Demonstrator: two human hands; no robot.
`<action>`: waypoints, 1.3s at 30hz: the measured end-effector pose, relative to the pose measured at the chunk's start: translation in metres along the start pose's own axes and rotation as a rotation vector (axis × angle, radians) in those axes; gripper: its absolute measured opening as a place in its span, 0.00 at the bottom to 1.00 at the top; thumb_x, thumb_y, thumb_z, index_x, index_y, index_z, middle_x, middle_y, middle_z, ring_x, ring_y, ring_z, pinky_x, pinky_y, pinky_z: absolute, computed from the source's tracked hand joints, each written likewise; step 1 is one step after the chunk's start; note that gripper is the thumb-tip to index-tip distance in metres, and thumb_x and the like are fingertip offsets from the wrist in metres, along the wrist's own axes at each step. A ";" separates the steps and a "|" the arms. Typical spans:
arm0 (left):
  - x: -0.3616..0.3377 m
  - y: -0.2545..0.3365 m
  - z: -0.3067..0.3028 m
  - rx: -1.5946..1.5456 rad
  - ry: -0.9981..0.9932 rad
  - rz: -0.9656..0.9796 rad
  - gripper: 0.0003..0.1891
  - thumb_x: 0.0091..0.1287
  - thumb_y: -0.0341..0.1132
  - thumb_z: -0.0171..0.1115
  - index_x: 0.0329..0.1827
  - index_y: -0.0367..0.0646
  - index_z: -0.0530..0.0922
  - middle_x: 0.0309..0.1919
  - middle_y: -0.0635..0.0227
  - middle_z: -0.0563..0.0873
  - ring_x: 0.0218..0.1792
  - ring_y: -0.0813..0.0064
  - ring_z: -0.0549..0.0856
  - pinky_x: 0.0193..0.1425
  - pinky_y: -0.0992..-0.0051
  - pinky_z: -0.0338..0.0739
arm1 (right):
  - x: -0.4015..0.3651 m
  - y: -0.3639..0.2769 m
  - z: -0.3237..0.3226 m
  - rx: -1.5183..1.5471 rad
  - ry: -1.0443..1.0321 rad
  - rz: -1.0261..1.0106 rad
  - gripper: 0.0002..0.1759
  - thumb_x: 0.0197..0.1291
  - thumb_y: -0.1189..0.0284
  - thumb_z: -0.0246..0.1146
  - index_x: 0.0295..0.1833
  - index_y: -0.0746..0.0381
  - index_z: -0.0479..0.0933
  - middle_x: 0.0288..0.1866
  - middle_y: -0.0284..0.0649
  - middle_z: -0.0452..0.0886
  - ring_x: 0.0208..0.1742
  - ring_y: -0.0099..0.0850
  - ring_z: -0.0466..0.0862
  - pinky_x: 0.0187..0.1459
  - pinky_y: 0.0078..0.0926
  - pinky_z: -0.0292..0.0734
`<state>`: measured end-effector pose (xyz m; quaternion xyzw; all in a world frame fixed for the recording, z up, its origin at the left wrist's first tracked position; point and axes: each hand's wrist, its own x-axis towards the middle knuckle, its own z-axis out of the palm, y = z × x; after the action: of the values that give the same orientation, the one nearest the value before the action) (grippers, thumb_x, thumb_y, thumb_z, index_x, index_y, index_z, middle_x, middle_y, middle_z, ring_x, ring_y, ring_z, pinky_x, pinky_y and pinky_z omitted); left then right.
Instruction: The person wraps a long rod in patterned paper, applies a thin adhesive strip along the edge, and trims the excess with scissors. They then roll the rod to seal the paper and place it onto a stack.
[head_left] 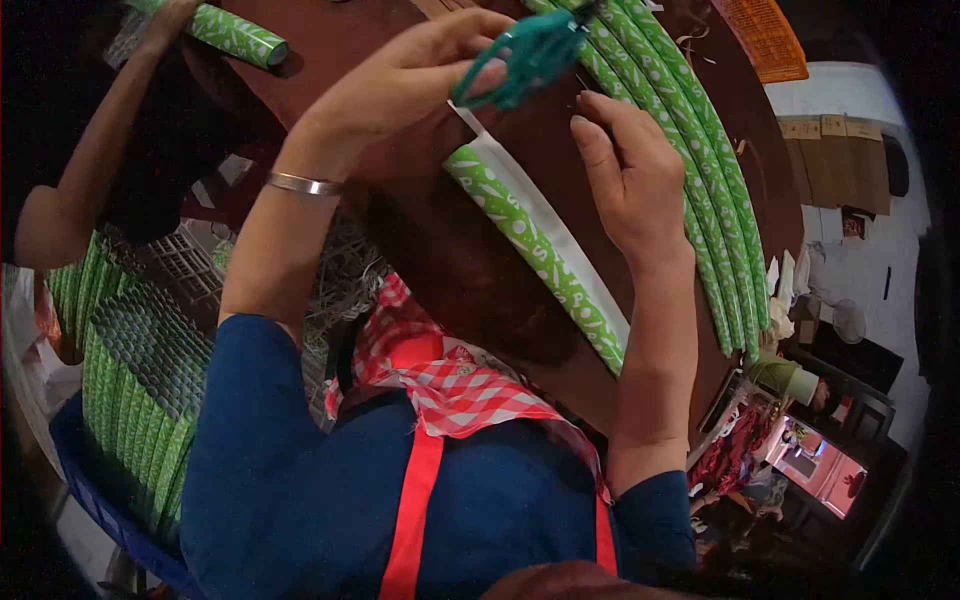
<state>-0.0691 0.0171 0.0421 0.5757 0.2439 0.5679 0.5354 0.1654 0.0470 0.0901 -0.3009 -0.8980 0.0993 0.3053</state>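
Holding a teal, looped tool (527,62)

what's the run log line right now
left hand: holds teal tool | right hand: open, empty | green printed wrap: on table | green tubes: right side

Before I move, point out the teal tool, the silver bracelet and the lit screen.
Teal tool (540,58): head view, on its handle part.
Silver bracelet (304,184): head view, middle of its band.
Lit screen (816,467): head view, middle of its glowing face.
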 end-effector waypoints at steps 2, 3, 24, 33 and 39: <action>0.003 -0.007 0.028 -0.182 -0.049 -0.050 0.23 0.70 0.39 0.61 0.65 0.40 0.69 0.49 0.70 0.80 0.47 0.83 0.79 0.50 0.82 0.74 | 0.004 -0.006 -0.003 0.019 0.005 -0.052 0.12 0.62 0.67 0.64 0.44 0.65 0.79 0.38 0.48 0.82 0.38 0.45 0.83 0.40 0.34 0.78; 0.006 -0.011 0.028 -0.208 -0.097 -0.059 0.23 0.71 0.39 0.60 0.66 0.42 0.68 0.48 0.70 0.81 0.48 0.82 0.80 0.49 0.81 0.75 | 0.002 -0.006 -0.003 0.017 0.003 -0.056 0.12 0.62 0.67 0.64 0.44 0.65 0.79 0.38 0.48 0.82 0.38 0.45 0.83 0.40 0.34 0.78; 0.038 -0.025 0.080 -0.458 0.299 0.095 0.14 0.76 0.43 0.50 0.43 0.39 0.75 0.31 0.66 0.80 0.38 0.73 0.81 0.47 0.75 0.77 | -0.018 -0.022 -0.018 0.095 0.138 -0.076 0.10 0.58 0.79 0.64 0.46 0.68 0.78 0.37 0.47 0.81 0.35 0.41 0.80 0.39 0.34 0.75; 0.058 -0.022 0.051 -0.358 0.206 0.216 0.16 0.76 0.44 0.51 0.48 0.37 0.75 0.33 0.70 0.80 0.37 0.77 0.80 0.43 0.77 0.75 | -0.009 -0.025 -0.015 0.289 -0.208 0.217 0.24 0.55 0.76 0.66 0.58 0.68 0.73 0.46 0.55 0.82 0.47 0.48 0.84 0.47 0.37 0.79; 0.029 -0.009 0.014 0.068 0.227 0.129 0.18 0.75 0.44 0.52 0.53 0.36 0.75 0.39 0.68 0.82 0.42 0.76 0.81 0.47 0.76 0.76 | -0.006 -0.006 -0.014 0.058 -0.175 0.064 0.32 0.52 0.77 0.66 0.64 0.68 0.68 0.53 0.58 0.77 0.52 0.53 0.79 0.52 0.39 0.76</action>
<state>-0.0466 0.0412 0.0481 0.5401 0.2845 0.6542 0.4465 0.1751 0.0381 0.1002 -0.3107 -0.9079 0.1610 0.2308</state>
